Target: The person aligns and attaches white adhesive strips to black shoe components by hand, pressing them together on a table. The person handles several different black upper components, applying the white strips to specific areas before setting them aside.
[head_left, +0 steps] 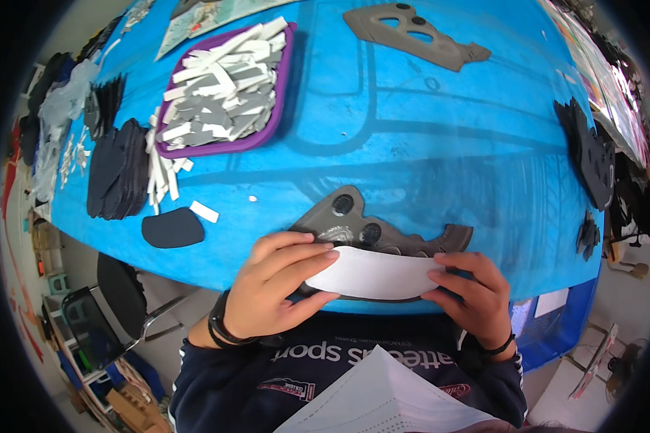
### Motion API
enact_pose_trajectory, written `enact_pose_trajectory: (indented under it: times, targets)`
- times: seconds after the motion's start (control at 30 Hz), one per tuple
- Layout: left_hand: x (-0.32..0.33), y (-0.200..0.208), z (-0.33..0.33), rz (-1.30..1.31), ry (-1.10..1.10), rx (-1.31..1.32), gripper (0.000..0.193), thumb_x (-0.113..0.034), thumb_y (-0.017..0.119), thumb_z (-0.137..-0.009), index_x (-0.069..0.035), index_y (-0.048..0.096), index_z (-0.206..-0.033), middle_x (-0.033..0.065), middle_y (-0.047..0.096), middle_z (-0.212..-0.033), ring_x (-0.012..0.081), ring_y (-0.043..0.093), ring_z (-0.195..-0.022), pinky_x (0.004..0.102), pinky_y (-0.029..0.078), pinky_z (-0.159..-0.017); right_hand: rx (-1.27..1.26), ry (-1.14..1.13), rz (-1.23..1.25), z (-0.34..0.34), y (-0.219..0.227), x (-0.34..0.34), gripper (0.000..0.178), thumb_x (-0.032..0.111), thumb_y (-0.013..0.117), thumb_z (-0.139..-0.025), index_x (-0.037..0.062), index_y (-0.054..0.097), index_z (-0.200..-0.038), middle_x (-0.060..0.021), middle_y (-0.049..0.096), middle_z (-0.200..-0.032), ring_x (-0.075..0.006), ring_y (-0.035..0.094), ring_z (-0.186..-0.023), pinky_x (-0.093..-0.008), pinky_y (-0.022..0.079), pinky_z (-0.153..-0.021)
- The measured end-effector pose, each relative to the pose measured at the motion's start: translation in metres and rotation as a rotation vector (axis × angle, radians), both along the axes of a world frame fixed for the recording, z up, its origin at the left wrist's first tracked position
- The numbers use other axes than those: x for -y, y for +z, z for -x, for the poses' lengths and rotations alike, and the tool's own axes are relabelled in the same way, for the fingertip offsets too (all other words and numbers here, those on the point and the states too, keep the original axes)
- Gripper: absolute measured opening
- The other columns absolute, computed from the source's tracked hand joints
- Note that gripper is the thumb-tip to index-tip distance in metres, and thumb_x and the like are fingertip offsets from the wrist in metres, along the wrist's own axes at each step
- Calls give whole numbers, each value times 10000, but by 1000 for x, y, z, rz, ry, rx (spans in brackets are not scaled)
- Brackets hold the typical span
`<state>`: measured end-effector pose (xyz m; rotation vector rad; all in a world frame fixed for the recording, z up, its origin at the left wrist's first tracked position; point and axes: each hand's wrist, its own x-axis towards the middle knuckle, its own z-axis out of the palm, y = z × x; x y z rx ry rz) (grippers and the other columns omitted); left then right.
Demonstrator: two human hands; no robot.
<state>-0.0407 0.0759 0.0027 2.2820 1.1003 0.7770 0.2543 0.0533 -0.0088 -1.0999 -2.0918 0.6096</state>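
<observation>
A curved white strip (375,273) is stretched between my two hands near the table's front edge. My left hand (271,285) pinches its left end between thumb and fingers. At the other end, the fingers and thumb of my right hand (475,292) are closed on the strip. Under and just beyond it lies a dark grey moulded piece (404,238) with round black pads, its near side mostly covered by the strip. I cannot tell whether the strip touches the piece along its whole length.
A purple tray (285,94) heaped with white and grey strips stands at the back left. Black pads (117,173) are stacked beside it; one dark pad (173,228) lies nearer. Another moulded piece (415,36) rests at the back. Dark parts (588,155) line the right edge.
</observation>
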Motion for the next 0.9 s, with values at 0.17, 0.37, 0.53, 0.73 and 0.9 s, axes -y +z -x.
enact_pose_trajectory:
  times: [0.17,0.37,0.53,0.73,0.9]
  targets:
    - [-2,-5,1,35,-24,-1,445,-131,828,-601,-53,659,-1006,66,606,-1016,265,569,-952,385,455,-819,-1,22,14,-1,-1,-3,353,69,814,-631,34,686,-958,-115,637,-1097,-263,636,-827,-329,513,-667]
    - [-5,-8,1,44,-77,38,469,-160,842,-571,-29,635,-972,108,610,-1017,300,581,-884,398,461,-772,24,29,18,-1,-1,-5,360,81,818,-623,37,690,-957,-117,649,-1085,-252,631,-808,-319,507,-660]
    - [-4,-7,0,59,-57,12,460,-160,833,-573,-27,658,-978,90,610,-1013,272,581,-895,385,459,-772,26,29,6,-1,-2,-6,356,88,820,-622,36,694,-951,-117,651,-1074,-237,631,-792,-307,501,-646]
    - [-5,-10,0,11,-59,-6,438,-157,819,-558,-21,685,-952,83,616,-1002,264,580,-889,384,460,-746,20,44,3,-5,-5,-5,364,79,823,-608,25,695,-944,-119,652,-1058,-228,633,-747,-293,496,-617]
    - [-5,-11,1,5,-111,-11,448,-132,788,-554,5,663,-962,147,616,-1023,304,566,-874,401,472,-744,-28,75,-7,-4,-9,-5,365,73,827,-584,14,700,-921,-119,651,-1050,-218,624,-727,-287,495,-602]
